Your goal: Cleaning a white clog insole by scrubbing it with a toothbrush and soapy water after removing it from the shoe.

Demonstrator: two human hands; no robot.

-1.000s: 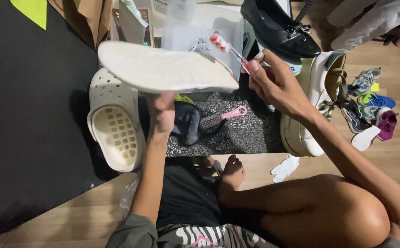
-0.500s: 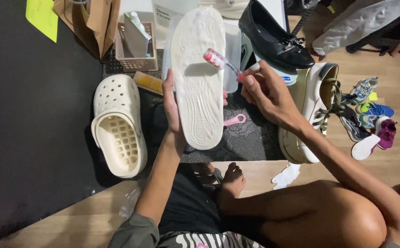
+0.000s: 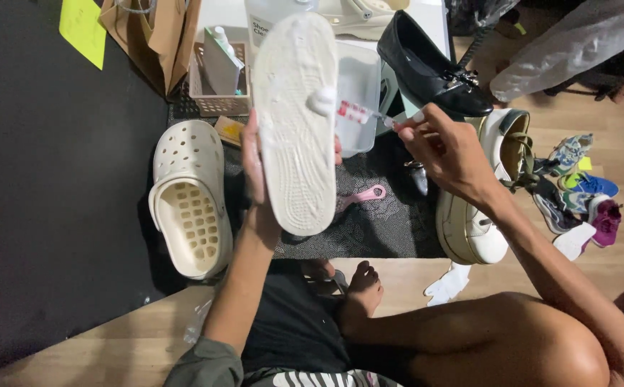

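Now, by label:
Change: 0.5 s ago the brush sat higher beside the sole; its foamy head now presses the upper sole.
Left hand (image 3: 255, 179): fingers clamped on the edge of 1 white rubber shoe (image 3: 294, 122), sole facing up.
Right hand (image 3: 444, 147): fingertips pinched together on a small pink-and-white brush (image 3: 348, 111).
Nearby: cream perforated clog (image 3: 190, 197), left on the dark mat (image 3: 391, 229).

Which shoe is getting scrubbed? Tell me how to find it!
Look at the dark speckled mat on the wooden floor. Above it, the left hand holds up a cream clog, sole facing you, while the right hand presses a small brush on it. Only this shoe is lifted and foamy; its twin clog lies on the floor.
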